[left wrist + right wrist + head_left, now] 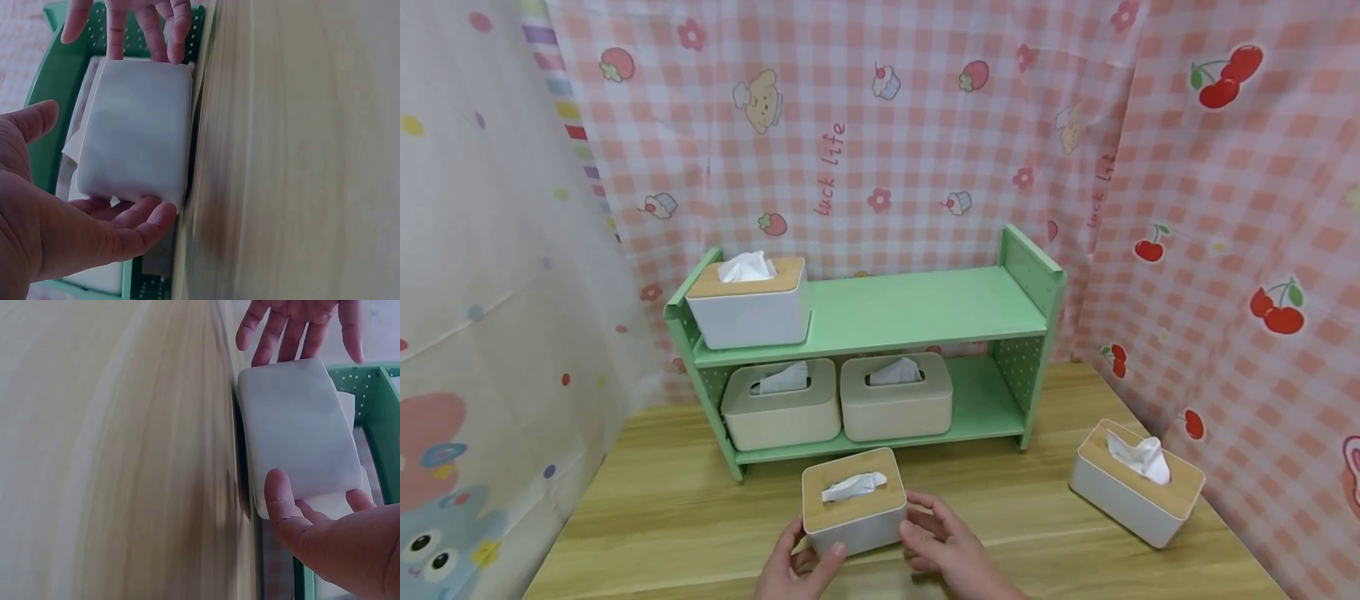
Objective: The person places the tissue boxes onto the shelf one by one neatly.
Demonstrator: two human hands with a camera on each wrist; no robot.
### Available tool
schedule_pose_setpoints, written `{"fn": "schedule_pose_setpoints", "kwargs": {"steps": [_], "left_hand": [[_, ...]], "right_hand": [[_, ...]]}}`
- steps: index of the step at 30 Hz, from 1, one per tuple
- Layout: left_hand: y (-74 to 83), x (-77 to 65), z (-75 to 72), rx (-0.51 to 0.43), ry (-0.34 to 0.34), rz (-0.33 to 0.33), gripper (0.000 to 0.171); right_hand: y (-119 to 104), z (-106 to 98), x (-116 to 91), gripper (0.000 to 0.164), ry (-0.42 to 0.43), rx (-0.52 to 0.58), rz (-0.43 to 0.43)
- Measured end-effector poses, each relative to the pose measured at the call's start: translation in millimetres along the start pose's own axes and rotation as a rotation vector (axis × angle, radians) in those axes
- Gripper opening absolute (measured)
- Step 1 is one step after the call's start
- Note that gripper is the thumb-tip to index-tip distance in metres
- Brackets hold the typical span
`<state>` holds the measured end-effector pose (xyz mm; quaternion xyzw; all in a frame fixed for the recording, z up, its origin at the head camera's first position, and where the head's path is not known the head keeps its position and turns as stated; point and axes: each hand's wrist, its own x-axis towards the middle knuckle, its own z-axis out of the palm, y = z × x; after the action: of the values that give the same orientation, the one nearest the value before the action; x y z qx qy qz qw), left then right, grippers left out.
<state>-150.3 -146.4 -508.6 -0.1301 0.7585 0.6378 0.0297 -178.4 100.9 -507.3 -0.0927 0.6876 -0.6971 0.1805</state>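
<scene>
A white tissue box (857,533) with a wood-coloured lid and a white tissue is in front of the shelf, held between both hands. My left hand (797,562) has its fingers at the box's left side, and its thumb sticks up away from the box in the left wrist view. At the right side, the fingers of my right hand (947,542) bend round the box. In the wrist views the pale box front (137,125) faces the camera, close over the tabletop.
A green two-tier shelf (917,308) bears a white wood-lidded tissue box (748,317) on top and two beige tissue boxes (786,421) below. Another wood-lidded box (1127,500) lies at the right of the wooden table (647,508). Printed cloth (880,150) hangs behind.
</scene>
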Motion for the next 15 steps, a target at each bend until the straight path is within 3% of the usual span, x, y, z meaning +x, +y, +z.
{"fn": "schedule_pose_setpoints", "kwargs": {"steps": [9,15], "left_hand": [[2.8,-1.6,15.5,-0.017,-0.149,-0.003,0.107],[0.9,2.6,10.7,-0.06,-0.247,-0.043,0.114]], "right_hand": [[0.6,-23.9,-11.1,0.066,0.022,-0.008,0.048],[5.0,-37.5,-12.6,0.068,-0.039,-0.026,0.093]]}}
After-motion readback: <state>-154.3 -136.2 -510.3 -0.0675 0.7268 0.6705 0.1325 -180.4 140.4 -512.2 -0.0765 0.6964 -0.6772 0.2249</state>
